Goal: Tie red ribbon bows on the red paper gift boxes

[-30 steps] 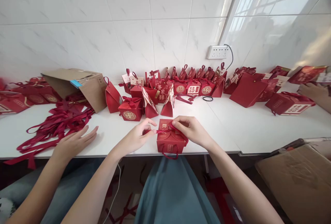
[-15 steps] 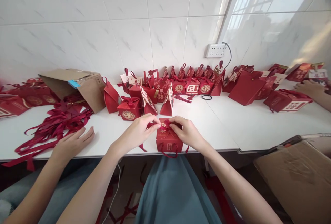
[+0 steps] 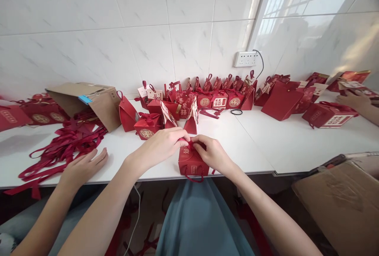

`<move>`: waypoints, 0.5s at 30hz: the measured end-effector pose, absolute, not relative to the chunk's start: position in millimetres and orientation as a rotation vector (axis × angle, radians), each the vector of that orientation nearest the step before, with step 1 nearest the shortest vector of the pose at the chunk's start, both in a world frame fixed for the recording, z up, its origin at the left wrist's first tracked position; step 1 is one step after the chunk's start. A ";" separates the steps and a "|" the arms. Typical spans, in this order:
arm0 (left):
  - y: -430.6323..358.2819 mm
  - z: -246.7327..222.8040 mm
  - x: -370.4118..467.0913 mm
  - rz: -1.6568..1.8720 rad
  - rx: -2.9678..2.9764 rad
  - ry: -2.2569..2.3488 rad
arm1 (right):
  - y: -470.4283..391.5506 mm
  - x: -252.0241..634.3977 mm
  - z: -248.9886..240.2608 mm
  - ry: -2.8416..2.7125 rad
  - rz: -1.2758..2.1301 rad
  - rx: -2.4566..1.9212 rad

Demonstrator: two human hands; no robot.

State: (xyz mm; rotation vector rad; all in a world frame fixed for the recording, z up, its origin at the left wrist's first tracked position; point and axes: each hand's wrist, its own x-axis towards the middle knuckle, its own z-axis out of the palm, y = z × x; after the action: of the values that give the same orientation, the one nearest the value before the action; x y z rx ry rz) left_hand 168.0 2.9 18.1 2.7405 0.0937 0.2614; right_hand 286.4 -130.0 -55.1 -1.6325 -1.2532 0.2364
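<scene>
A small red gift box (image 3: 194,164) with gold print and a red cord handle sits at the front edge of the white table. Over its top, my left hand (image 3: 166,143) pinches the red ribbon (image 3: 191,145) from the left. My right hand (image 3: 211,151) pinches the same ribbon from the right, and the fingertips of both hands nearly touch. The fingers partly cover the ribbon, so its knot or loop cannot be made out.
Finished-looking red boxes (image 3: 148,126) stand behind my hands. At left are a ribbon pile (image 3: 71,139), an open cardboard box (image 3: 103,104) and another person's hand (image 3: 84,165). Another hand (image 3: 353,100) is at far right, above a large carton (image 3: 340,204).
My left hand has moved right, closer to my right hand over the box top. The ribbon end left of the box no longer shows. At far left, a red box has shifted.
</scene>
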 end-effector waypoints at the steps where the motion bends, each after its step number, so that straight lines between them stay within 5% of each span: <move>1: 3.6 18.4 167.3 0.253 2.746 0.089 | -129.9 286.3 -56.2 -1.222 0.250 -1.615; 15: 12.9 3.3 195.8 0.423 2.651 -0.069 | -129.6 290.2 -60.8 -1.161 0.394 -1.499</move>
State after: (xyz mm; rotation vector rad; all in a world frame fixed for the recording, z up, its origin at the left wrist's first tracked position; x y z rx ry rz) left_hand 195.8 12.9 3.3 2.6508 -0.0691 0.4229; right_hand 290.2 -129.6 -60.8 -1.4985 -1.1610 0.3938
